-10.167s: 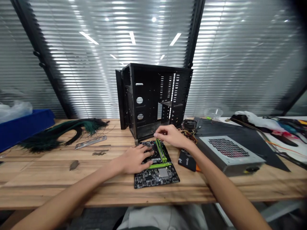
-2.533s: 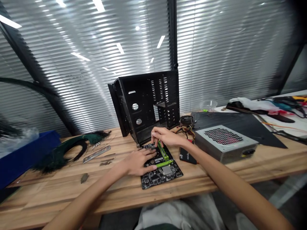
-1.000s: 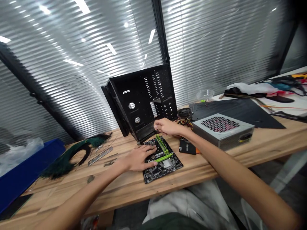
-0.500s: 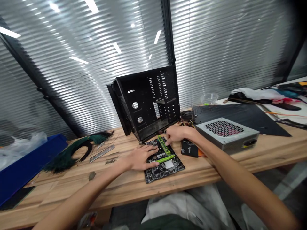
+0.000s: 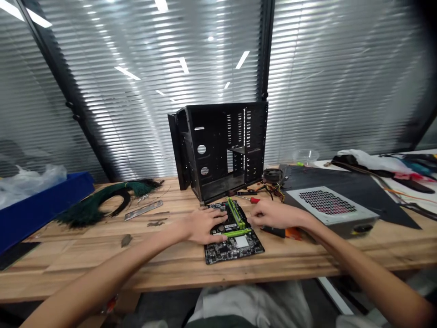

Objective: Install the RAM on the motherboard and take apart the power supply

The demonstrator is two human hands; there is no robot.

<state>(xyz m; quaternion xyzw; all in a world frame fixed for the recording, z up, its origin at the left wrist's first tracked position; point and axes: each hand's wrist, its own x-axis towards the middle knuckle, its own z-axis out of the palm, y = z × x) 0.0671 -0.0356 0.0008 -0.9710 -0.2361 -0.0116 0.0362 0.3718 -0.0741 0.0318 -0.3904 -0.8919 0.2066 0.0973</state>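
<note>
Here, left hand [image 5: 205, 225] splayed on motherboard [image 5: 239, 244] edge; right hand [image 5: 273, 215], seemingly unclenched, alongside.

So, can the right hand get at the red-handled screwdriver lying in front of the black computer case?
Probably yes. The red-handled screwdriver lies on the wooden table just beyond the right hand, with nothing standing between them.

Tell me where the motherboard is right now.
Head view, centre: the motherboard lies flat on the wooden table in front of the open black case, the left hand resting on it, the right hand just beside its right edge.
</note>
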